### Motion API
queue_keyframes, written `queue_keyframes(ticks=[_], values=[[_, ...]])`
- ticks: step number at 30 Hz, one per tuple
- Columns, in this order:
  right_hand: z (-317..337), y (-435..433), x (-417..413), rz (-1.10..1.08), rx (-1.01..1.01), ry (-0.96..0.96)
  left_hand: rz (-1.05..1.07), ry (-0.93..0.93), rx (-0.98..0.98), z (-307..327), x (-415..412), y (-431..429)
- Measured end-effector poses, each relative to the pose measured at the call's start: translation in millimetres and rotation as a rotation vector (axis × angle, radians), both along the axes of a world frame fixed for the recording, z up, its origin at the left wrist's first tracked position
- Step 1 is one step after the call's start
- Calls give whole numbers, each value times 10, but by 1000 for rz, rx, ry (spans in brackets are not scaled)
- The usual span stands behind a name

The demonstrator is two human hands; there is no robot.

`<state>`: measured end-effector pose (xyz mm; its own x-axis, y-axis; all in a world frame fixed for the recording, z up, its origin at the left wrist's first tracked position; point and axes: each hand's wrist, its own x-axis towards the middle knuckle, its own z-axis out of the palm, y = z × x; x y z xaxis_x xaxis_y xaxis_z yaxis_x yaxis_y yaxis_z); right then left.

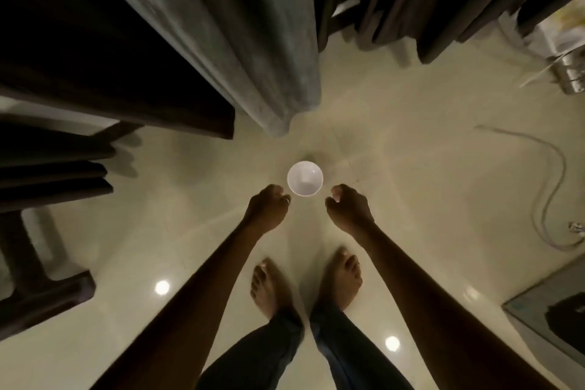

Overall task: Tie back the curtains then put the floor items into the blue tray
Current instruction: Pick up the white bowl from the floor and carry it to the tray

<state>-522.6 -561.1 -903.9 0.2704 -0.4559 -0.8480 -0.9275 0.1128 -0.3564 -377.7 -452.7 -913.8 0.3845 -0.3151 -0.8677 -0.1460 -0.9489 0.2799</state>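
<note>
One white round plastic cup (305, 178) stands upright on the cream tiled floor (411, 168), seen from straight above with its mouth open to the camera. It sits between the two hands and slightly farther out than both.

The left hand (268, 207) reaches down to the cup's near left side, fingers curled. Its fingertips are right at the rim, and I cannot tell whether they touch or pinch it. The right hand (348, 209) hangs just near and right of the cup, apart from it, with loosely curled fingers that hold nothing.

Two bare feet (269, 288) in dark trouser legs (278, 348) stand on the floor nearer than the hands.

Beyond the cup, a bunched grey fabric curtain (253, 41) hangs with its hem just above the floor. Dark brown pleated curtains (411, 9) hang to its far right, and another dark curtain (95, 41) to its left.

Dark wooden furniture (44, 282) stands at the near left. A pale hose (557, 174) loops over the floor at the right, well apart from the cup. Shiny metal pots (569, 73) sit at the far right edge.
</note>
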Motion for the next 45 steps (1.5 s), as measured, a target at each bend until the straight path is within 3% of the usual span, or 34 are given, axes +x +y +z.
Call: queue_keyframes(ticks=[12, 18, 22, 32, 40, 45], values=[[-1354, -64, 181, -19, 43, -17, 291, 116, 38, -1412, -106, -109], [-1670, -22, 335, -161, 185, -97, 398, 230, -19, -1602, -74, -161], [-1596, -59, 330, -245, 173, -112, 458, 228, -73, -1516, -43, -147], [-485, -90, 145, -341, 82, -185, 629, 168, -152, -399, -10, 38], [983, 11, 226, -480, 173, -292, 511, 16, -222, 1066, 70, 112], [2034, 74, 378, -435, 207, -375, 583, -77, -245, 2153, 163, 255]])
